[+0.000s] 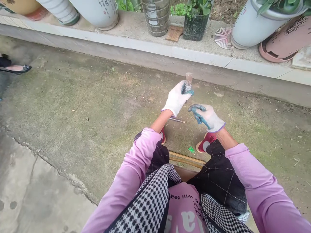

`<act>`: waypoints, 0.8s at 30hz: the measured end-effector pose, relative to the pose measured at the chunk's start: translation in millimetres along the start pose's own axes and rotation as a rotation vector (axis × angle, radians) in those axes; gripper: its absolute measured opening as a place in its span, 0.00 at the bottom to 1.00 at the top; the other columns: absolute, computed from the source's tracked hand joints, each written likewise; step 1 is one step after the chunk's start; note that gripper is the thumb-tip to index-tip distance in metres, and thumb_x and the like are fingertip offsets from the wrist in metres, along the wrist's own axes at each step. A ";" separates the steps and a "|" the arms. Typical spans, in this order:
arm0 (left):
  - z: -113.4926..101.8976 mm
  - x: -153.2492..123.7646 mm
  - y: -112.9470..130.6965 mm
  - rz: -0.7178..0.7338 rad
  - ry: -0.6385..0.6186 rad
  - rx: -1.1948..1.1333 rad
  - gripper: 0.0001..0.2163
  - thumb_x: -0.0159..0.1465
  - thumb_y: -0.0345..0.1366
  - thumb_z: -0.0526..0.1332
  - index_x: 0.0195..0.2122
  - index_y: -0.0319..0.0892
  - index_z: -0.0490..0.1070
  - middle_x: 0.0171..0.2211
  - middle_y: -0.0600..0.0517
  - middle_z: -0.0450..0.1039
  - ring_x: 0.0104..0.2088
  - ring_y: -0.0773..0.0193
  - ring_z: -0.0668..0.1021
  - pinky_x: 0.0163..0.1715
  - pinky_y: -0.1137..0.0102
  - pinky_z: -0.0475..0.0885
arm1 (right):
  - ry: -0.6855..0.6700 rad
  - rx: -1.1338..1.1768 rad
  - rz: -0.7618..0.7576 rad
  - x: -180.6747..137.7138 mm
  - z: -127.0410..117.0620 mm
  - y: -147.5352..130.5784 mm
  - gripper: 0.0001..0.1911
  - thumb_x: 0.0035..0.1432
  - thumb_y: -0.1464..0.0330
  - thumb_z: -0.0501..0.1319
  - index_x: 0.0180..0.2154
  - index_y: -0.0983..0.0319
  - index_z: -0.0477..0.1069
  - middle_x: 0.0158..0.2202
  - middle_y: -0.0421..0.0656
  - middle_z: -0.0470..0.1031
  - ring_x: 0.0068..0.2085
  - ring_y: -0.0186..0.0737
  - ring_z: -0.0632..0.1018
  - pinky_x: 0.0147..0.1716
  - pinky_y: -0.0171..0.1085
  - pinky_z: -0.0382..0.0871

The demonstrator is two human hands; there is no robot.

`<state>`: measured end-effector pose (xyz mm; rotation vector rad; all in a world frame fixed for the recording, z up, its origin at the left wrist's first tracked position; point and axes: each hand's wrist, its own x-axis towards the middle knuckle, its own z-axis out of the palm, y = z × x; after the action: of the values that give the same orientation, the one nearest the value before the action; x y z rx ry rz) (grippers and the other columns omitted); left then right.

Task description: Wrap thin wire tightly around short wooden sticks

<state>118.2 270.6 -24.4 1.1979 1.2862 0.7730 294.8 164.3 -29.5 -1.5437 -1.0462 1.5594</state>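
Near: red shoes (pixel 205 142) on mossy concrete ground (pixel 85 123), with a small green scrap (pixel 191 149) between them. White-gloved left hand (pixel 175 98) is clamped round a small clear upright bottle (pixel 188 81), held above the ground. Right hand (pixel 207 116) is just beside it, blue-coated fingers (pixel 197 113) loosely curled, gripping nothing. Beyond: grey concrete ledge (pixel 199 55) with a dark square plant pot (pixel 195 27).

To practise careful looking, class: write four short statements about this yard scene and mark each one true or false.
1. The left hand holds a small cylinder. True.
2. The right hand grips the stick. False: the stick lies on the ground, and the right hand holds nothing.
3. Pots stand on the ledge. True.
4. The person's shoes are blue. False: they are red.
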 end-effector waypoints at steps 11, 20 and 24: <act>6.8 -15.6 -8.3 0.019 -0.488 0.098 0.15 0.70 0.41 0.76 0.56 0.46 0.84 0.45 0.52 0.86 0.38 0.60 0.83 0.47 0.66 0.84 | 0.347 -0.451 -0.137 31.7 -95.8 6.4 0.11 0.59 0.56 0.77 0.31 0.54 0.85 0.27 0.42 0.77 0.31 0.45 0.76 0.32 0.41 0.69; -0.8 -25.4 2.6 0.096 -0.636 0.970 0.22 0.81 0.38 0.68 0.73 0.46 0.85 0.63 0.38 0.94 0.61 0.41 0.93 0.64 0.58 0.84 | 0.317 -0.528 -0.100 28.7 -104.4 6.9 0.17 0.66 0.49 0.79 0.35 0.54 0.85 0.25 0.42 0.73 0.34 0.50 0.79 0.34 0.44 0.73; 2.0 -21.2 8.3 0.060 -0.494 1.012 0.21 0.84 0.36 0.66 0.75 0.41 0.82 0.67 0.34 0.91 0.67 0.41 0.92 0.69 0.58 0.83 | 0.220 -0.484 -0.166 13.2 -71.8 0.4 0.13 0.63 0.52 0.77 0.35 0.53 0.87 0.32 0.44 0.86 0.40 0.52 0.85 0.38 0.43 0.78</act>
<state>117.8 252.4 -10.6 2.0631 1.2207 -0.2263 365.8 181.1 -33.2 -1.8388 -1.4516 1.0395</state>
